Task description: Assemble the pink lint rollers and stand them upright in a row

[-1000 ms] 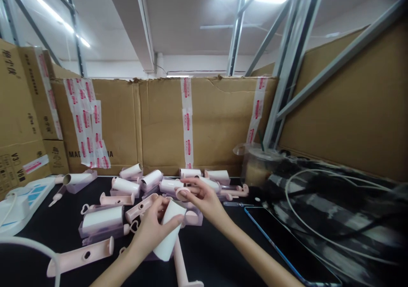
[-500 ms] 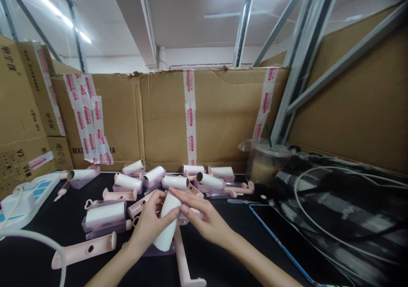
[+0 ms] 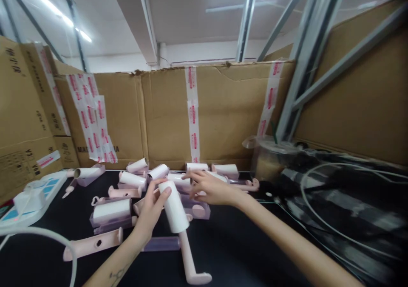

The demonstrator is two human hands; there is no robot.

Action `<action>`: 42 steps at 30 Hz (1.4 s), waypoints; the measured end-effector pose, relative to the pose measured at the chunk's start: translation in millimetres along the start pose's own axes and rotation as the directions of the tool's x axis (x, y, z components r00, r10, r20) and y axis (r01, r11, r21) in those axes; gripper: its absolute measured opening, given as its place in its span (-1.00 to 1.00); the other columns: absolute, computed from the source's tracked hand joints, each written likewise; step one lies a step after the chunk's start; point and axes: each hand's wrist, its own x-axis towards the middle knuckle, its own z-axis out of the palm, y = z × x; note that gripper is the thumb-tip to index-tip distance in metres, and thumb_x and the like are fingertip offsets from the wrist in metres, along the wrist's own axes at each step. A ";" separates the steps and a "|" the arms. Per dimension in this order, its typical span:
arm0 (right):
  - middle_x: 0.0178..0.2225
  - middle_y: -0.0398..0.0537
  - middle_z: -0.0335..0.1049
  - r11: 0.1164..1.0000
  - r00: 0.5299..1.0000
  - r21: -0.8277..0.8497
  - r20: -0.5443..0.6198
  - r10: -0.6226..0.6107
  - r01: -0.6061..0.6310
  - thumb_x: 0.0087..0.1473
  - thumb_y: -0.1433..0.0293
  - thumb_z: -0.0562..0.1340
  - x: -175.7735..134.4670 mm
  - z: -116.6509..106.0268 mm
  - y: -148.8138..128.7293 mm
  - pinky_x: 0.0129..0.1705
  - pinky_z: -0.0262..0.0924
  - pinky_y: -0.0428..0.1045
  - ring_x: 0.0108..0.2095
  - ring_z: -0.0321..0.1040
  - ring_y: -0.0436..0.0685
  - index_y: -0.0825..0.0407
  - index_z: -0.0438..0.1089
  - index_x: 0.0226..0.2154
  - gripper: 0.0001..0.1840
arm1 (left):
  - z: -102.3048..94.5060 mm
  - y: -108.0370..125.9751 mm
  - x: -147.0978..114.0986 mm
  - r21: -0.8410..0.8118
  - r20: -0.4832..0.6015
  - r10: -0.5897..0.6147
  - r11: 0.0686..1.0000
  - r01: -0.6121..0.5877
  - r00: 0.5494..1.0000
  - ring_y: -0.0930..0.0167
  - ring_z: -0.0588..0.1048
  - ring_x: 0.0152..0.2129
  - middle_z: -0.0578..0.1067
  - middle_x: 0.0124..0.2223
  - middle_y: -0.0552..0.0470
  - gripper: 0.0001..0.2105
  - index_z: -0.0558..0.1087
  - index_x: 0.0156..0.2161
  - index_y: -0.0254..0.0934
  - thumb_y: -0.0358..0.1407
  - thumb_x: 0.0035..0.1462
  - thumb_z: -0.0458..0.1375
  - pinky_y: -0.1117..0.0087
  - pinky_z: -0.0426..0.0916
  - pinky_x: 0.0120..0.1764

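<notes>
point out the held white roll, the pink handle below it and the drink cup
white roll (image 3: 174, 209), head view, middle of its side
pink handle (image 3: 188, 256), head view, its shaft
drink cup (image 3: 269, 164), head view, its side

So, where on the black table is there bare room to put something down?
The larger bare patch of table lies between the nearest pink holder and right forearm; a smaller one between power strip and boxed white roll. Toward the cardboard wall, rolls crowd together.

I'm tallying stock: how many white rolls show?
10: one roll in the left hand, one at near left, one at far left, seven behind. More may be hidden.
</notes>
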 end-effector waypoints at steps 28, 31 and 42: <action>-0.43 -0.19 0.31 0.380 0.810 0.924 -0.250 0.531 0.036 -0.14 0.29 0.35 -18.9 45.0 -41.3 -0.37 0.20 -0.10 -0.47 0.28 -0.03 0.01 0.35 -0.39 -0.76 | -4.2 -13.4 7.4 -0.385 -0.029 -0.160 0.913 0.136 0.987 0.38 0.40 -0.33 0.41 -0.31 0.00 -0.74 0.38 -0.32 -0.30 -0.15 -0.06 0.21 0.30 0.40 -0.29; -0.32 -0.14 0.33 0.193 0.852 0.981 -0.070 0.519 -0.036 -0.11 0.25 0.33 -22.0 39.9 -48.7 -0.31 0.22 -0.07 -0.39 0.28 0.00 -0.02 0.35 -0.27 -0.69 | -3.9 -13.9 6.5 -0.376 -0.028 -0.162 0.916 0.140 0.986 0.38 0.40 -0.34 0.42 -0.30 0.00 -0.72 0.38 -0.30 -0.30 -0.14 -0.07 0.21 0.30 0.40 -0.30; -0.37 -0.15 0.34 0.097 0.860 0.995 -0.076 0.505 0.031 -0.03 0.19 0.26 -22.0 51.8 -50.5 -0.31 0.23 -0.06 -0.45 0.30 -0.02 -0.01 0.33 -0.32 -0.75 | 6.3 -15.0 -5.9 -0.359 -0.045 -0.162 0.923 0.135 0.986 0.32 0.44 -0.29 0.43 -0.26 -0.01 -0.67 0.36 -0.27 -0.27 -0.07 -0.07 0.20 0.32 0.39 -0.27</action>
